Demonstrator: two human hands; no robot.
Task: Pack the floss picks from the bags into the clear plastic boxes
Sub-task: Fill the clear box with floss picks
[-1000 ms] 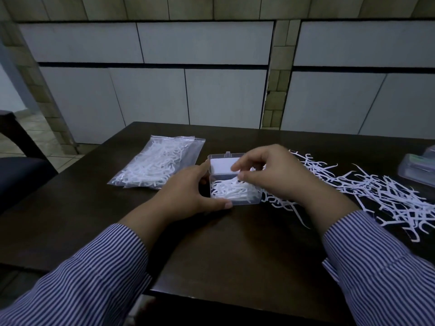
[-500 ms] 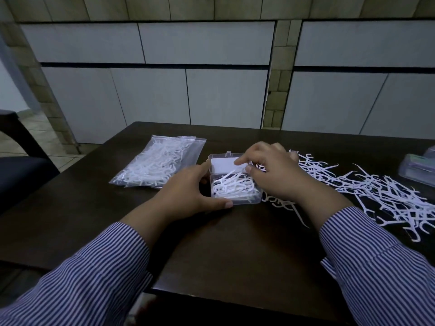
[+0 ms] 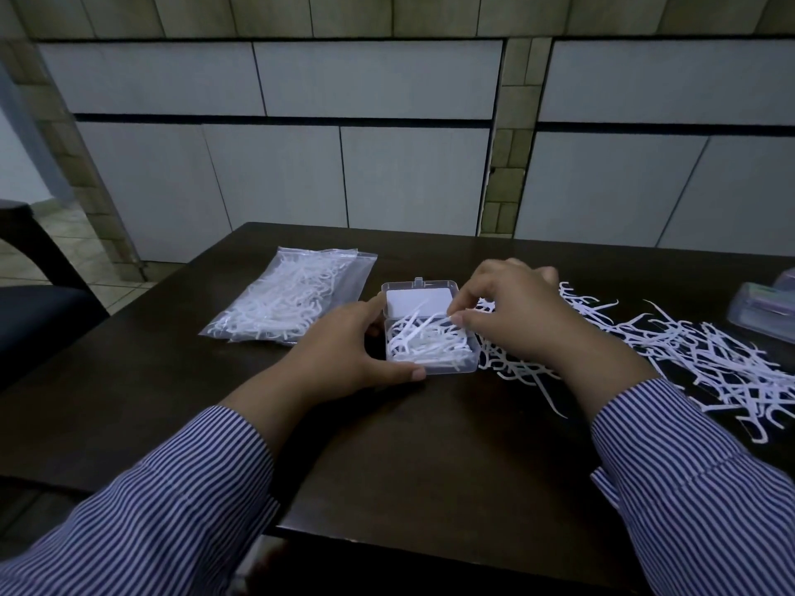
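1. At the middle of the dark worktop [image 3: 387, 458], a clear plastic box [image 3: 431, 337] lay open, its lid [image 3: 419, 296] folded back away from the person, so the tray faced up to take picks from above.

2. The left hand [image 3: 344, 354] held the box from its left side, thumb along the near edge and fingers at the far left corner. That hold probably kept the light box from sliding while the other hand worked in it.

3. The right hand [image 3: 512, 316] reached over the box's right rim, its grip closed, fingertips [image 3: 457, 317] pinched together on floss picks [image 3: 423, 342] at the top of the heap inside. Whether it was setting them down or straightening them I cannot tell.

4. The box already looked well filled, some picks lying crooked across the others; they would likely need flattening before the lid could close.

5. Loose picks [image 3: 688, 354] were spread on the worktop just right of the box, within easy reach of the right hand.

6. A sealed bag [image 3: 292, 303] of picks lay to the left, near the box but apart from it, apparently waiting its turn.

7. More boxes [image 3: 763, 307] sat at the far right edge.
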